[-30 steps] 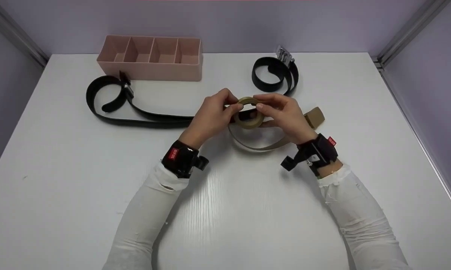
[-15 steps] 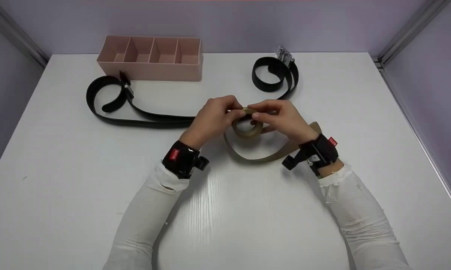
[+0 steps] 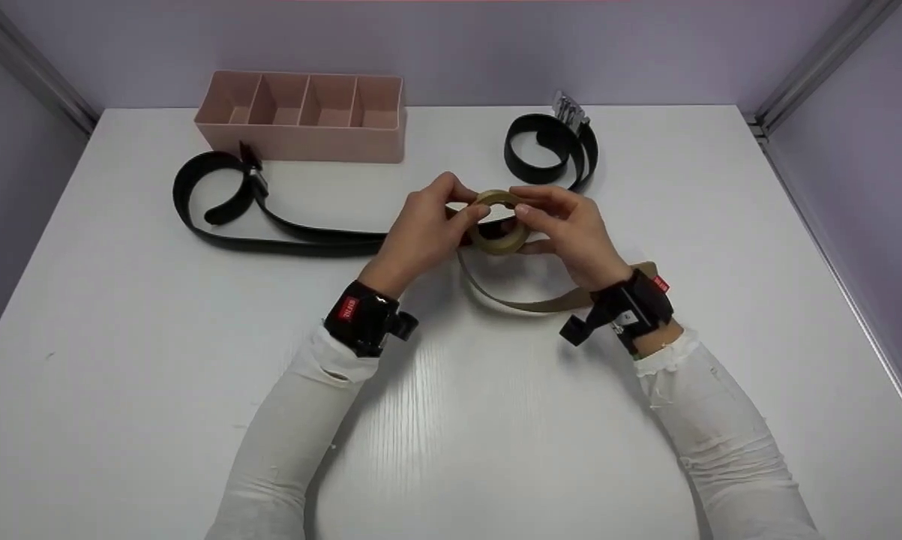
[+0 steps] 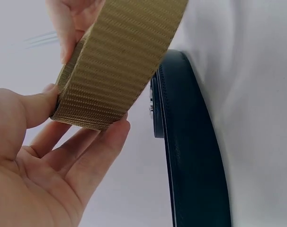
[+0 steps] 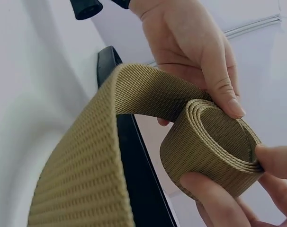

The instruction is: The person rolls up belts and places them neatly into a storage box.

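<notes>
Both hands hold a tan woven webbing belt [image 3: 500,246], rolled into a coil of several layers, above the middle of the table. My left hand [image 3: 430,232] pinches the coil's left side between thumb and fingers. On its right side, the thumb and fingers of my right hand [image 3: 574,232] grip the coil too. The right wrist view shows the layered roll [image 5: 210,146] with its round hollow centre. From the roll, the unrolled tail [image 3: 537,305] curves toward the front and right, passing under the right wrist, which partly hides its far end.
Left of the hands lies a black belt [image 3: 308,247] with a looped end. A second black belt [image 3: 522,165], coiled with a silver buckle [image 3: 569,111], is at the back right. A pink four-section box [image 3: 301,142] stands at the back left of the white table [image 3: 451,450].
Both hands dip toward the front with the coil, then rise back up. The tail's far end has slid toward the person and now sits partly behind the right wrist.
</notes>
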{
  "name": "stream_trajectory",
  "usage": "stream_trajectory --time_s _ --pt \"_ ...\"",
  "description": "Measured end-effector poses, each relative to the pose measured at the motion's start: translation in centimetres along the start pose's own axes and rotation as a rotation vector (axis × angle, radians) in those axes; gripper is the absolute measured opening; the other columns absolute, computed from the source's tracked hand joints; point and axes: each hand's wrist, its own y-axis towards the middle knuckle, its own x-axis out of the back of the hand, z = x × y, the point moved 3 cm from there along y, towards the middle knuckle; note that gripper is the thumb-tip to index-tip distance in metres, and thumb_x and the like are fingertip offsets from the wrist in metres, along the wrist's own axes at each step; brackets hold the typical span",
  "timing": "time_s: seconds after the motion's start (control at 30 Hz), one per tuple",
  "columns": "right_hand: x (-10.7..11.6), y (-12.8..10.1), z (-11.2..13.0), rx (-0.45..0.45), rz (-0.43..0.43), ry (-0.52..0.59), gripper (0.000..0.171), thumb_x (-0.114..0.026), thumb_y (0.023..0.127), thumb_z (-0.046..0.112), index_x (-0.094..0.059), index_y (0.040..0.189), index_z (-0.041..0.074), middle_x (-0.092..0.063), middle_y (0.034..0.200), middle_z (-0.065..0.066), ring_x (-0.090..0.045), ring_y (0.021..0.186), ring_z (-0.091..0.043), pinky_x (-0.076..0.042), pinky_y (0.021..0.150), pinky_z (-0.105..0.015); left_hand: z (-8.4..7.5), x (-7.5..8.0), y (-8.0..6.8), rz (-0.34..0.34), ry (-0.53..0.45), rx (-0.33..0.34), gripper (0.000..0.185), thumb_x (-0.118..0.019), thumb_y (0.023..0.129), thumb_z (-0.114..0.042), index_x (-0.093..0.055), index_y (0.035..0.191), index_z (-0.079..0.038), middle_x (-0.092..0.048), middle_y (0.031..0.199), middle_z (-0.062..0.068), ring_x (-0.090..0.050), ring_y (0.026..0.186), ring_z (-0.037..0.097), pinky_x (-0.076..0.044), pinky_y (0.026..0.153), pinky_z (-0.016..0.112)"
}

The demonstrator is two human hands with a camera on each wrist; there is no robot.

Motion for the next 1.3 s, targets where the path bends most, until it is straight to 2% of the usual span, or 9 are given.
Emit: stream_trajectory --time_s 0.17,0.37,0.5,0.67,0.83,0.97,1.1,1.3 --pt "-0.01 -0.03 0.07 0.004 -0.002 -0.017 0.038 -0.068 0.089 0.019 -0.06 0.124 0.006 -0.057 0.118 -0.015 -0.059 0.101 -0.029 -0.057 0.069 -0.039 -0.05 0.01 0.01 -0.022 -0.005 -0.034 0.025 -0.061 0.092 -0.036 -0.057 0.104 -0.014 -0.066 0.098 -0.005 -0.063 0.075 0.004 -0.049 0.063 0.023" --pt "0.14 0.12 0.25 0.003 0.071 -0.063 0.037 -0.068 0.089 0.018 -0.06 0.123 0.005 -0.057 0.119 -0.018 -0.061 0.102 -0.034 -0.055 0.073 -0.044 -0.15 0.08 -0.07 -0.036 0.011 -0.088 0.02 -0.063 0.091 -0.03 -0.06 0.099 -0.012 -0.066 0.089 -0.002 -0.059 0.071 0.007 -0.048 0.062 0.023" --pt "0.11 0.12 0.32 0.005 0.129 -0.14 0.036 -0.067 0.09 0.019 -0.062 0.122 0.005 -0.059 0.12 -0.016 -0.06 0.104 -0.035 -0.056 0.072 -0.043 -0.19 0.03 -0.18 -0.008 0.012 -0.099 0.018 -0.064 0.09 -0.031 -0.063 0.095 -0.013 -0.066 0.085 -0.004 -0.059 0.07 0.006 -0.049 0.061 0.024" --pt "-0.06 0.06 0.42 0.017 0.158 -0.196 0.035 -0.068 0.089 0.022 -0.064 0.12 0.005 -0.062 0.118 -0.013 -0.058 0.105 -0.039 -0.056 0.071 -0.041 -0.27 -0.18 -0.21 0.021 0.01 -0.105 0.016 -0.065 0.089 -0.031 -0.065 0.092 -0.015 -0.068 0.092 -0.005 -0.063 0.074 0.004 -0.051 0.063 0.022" --pt "-0.19 0.11 0.4 0.049 0.124 -0.155 0.033 -0.069 0.089 0.018 -0.065 0.118 0.003 -0.063 0.115 -0.014 -0.06 0.102 -0.039 -0.057 0.066 -0.04 -0.26 -0.27 -0.18 0.028 -0.044 -0.082 0.017 -0.065 0.09 -0.031 -0.063 0.097 -0.015 -0.068 0.101 -0.006 -0.065 0.08 0.001 -0.053 0.066 0.023" --pt "-0.22 0.22 0.22 0.054 0.091 -0.104 0.033 -0.069 0.088 0.016 -0.064 0.119 0.003 -0.062 0.115 -0.016 -0.061 0.098 -0.034 -0.057 0.065 -0.04 -0.13 -0.13 -0.17 0.017 -0.082 -0.039 0.021 -0.065 0.089 -0.033 -0.059 0.099 -0.016 -0.066 0.105 -0.008 -0.065 0.082 0.002 -0.054 0.067 0.024" --pt "-0.04 0.21 0.05 0.032 0.042 -0.041 0.036 -0.068 0.089 0.018 -0.062 0.121 0.003 -0.059 0.117 -0.018 -0.062 0.094 -0.03 -0.056 0.067 -0.043 -0.06 0.04 -0.1 -0.006 -0.078 -0.005 0.027 -0.066 0.088 -0.038 -0.057 0.1 -0.016 -0.064 0.105 -0.008 -0.065 0.083 0.002 -0.053 0.068 0.024" --pt "0.1 0.19 -0.01 -0.006 -0.017 0.042 0.039 -0.067 0.089 0.02 -0.059 0.123 0.004 -0.054 0.122 -0.021 -0.06 0.098 -0.029 -0.056 0.071 -0.044 -0.01 0.15 -0.11 -0.029 -0.087 -0.013 0.029 -0.066 0.088 -0.038 -0.054 0.1 -0.014 -0.064 0.1 -0.005 -0.065 0.081 0.003 -0.052 0.067 0.024"
